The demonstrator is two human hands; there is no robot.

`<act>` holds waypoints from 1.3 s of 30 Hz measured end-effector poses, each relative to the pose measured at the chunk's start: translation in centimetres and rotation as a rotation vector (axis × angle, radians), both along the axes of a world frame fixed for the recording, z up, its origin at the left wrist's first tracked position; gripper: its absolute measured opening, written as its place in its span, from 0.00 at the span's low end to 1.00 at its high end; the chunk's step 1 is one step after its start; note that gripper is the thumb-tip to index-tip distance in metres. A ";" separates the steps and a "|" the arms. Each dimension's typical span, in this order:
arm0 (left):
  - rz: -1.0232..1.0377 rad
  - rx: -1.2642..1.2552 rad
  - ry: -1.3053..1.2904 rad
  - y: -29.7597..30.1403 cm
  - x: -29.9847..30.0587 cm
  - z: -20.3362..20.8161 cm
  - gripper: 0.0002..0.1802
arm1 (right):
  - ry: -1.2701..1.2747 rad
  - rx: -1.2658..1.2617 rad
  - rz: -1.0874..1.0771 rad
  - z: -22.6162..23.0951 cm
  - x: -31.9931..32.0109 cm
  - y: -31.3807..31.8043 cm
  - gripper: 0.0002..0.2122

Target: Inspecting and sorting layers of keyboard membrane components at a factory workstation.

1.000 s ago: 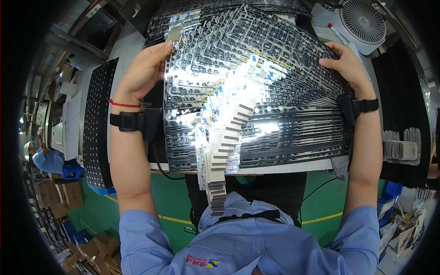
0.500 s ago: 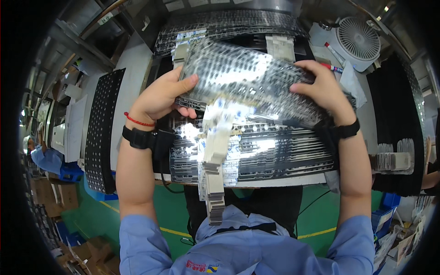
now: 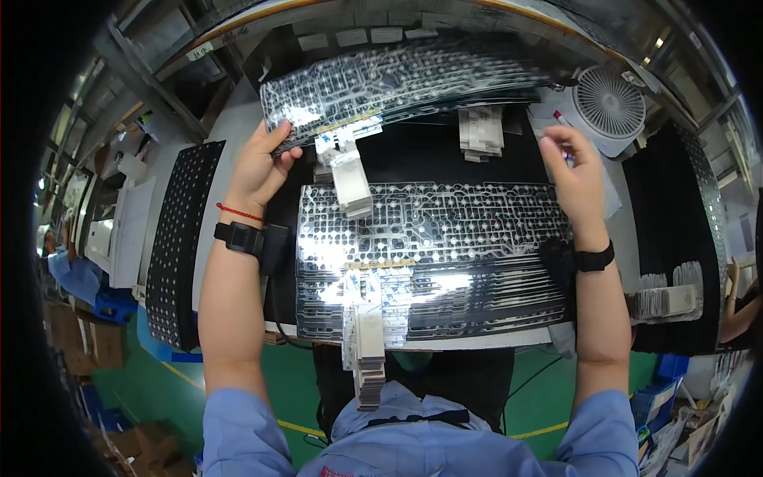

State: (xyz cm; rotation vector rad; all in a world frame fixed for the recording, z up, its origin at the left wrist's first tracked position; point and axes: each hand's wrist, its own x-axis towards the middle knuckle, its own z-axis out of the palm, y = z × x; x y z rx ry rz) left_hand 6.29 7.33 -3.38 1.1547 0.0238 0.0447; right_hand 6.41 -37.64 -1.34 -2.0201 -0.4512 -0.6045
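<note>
My left hand (image 3: 260,168) is closed on the left end of flexible, clear circuit sheets (image 3: 318,95), thumb above and fingers beneath. These sheets, patterned with silver traces and dark dots, slant across the back of the table, their right end blurred. A white tail (image 3: 352,183) with blue-marked film hangs from their front edge. My right hand (image 3: 580,187) is raised at the right, apart from the sheets, fingers loosely curled with nothing visible in them. Between my forearms lies a fanned stack of similar sheets (image 3: 453,219), its layered white tails (image 3: 369,334) hanging over the front edge.
A white fan (image 3: 609,107) stands at the back right. Another bundle of pale tails (image 3: 481,131) lies at the back. Long black dotted strips (image 3: 184,238) lie on the left, and a black-covered surface (image 3: 664,183) with pale tails (image 3: 671,298) on the right. Other people work at both sides.
My left hand has carried its end of the sheets backward, left and away from the near stack. My right hand has let go and stands apart. The near stack's top sheet is now uncovered.
</note>
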 end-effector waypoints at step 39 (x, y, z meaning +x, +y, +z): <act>-0.380 0.190 -0.086 -2.5 -2.3 1.0 0.24 | 0.485 -0.291 0.268 -1.5 0.5 -0.1 0.19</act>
